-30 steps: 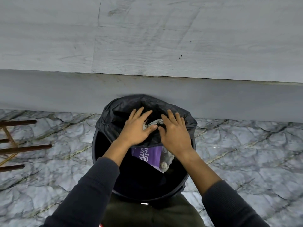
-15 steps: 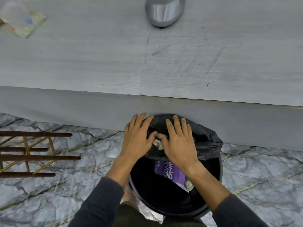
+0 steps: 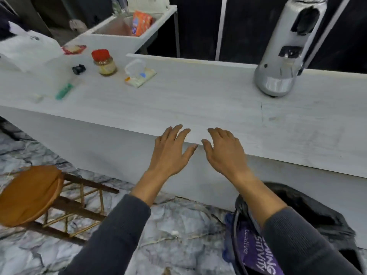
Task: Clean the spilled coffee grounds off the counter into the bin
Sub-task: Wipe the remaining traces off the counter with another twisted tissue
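My left hand (image 3: pixel 171 150) and my right hand (image 3: pixel 224 151) hover side by side at the front edge of the pale wood-grain counter (image 3: pixel 198 104), palms down, fingers spread, nothing in either. The black bin (image 3: pixel 297 211) with its black liner stands on the floor at the lower right, under my right forearm; a purple packet (image 3: pixel 260 257) lies inside it. I make out no coffee grounds on the counter stretch in front of my hands.
A silver coffee grinder (image 3: pixel 282 56) stands at the counter's right back. To the left are a red-lidded jar (image 3: pixel 103 63), a wipes pack (image 3: pixel 140 76), a green pen (image 3: pixel 64 91) and a small black object (image 3: pixel 78 69). A wooden stool (image 3: pixel 29 193) stands on the marble floor at the left.
Both hands have left the bin, where they were rubbing together over the liner, and risen to the counter edge with fingers spread. The view has tilted up to take in the counter.
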### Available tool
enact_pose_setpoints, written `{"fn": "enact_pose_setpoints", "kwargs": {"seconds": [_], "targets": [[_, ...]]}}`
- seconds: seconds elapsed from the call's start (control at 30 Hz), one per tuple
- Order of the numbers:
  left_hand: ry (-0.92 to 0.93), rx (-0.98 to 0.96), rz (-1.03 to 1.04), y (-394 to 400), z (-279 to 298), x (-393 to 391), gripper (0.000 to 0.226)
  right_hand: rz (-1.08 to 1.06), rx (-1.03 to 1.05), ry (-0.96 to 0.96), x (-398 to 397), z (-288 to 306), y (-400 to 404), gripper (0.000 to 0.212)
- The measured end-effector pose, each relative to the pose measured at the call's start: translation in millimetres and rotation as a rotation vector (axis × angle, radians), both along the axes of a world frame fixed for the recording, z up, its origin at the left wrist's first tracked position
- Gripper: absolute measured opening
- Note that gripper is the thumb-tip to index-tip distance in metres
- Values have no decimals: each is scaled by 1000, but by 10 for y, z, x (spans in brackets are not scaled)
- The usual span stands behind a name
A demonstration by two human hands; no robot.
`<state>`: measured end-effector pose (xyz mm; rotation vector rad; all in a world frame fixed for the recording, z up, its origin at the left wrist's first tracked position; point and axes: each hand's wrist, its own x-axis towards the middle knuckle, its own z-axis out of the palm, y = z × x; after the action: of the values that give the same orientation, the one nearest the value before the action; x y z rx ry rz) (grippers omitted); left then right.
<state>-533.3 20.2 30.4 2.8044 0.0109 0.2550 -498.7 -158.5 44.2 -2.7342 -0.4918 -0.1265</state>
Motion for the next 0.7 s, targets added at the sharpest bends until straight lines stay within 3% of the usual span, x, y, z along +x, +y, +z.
{"fn": "enact_pose_setpoints", "kwargs": {"seconds": [0.33,0.53,0.7], "targets": [[-2,25,121,1872,754,535,68,-1,63,-24,539,801,1733,45],[119,-25,238,2543,591,1317,80,6,96,27,1329,749,2308,48],[216,51,244,3075,153,2260,88,31,86,49,2279,492,2829,49]]}}
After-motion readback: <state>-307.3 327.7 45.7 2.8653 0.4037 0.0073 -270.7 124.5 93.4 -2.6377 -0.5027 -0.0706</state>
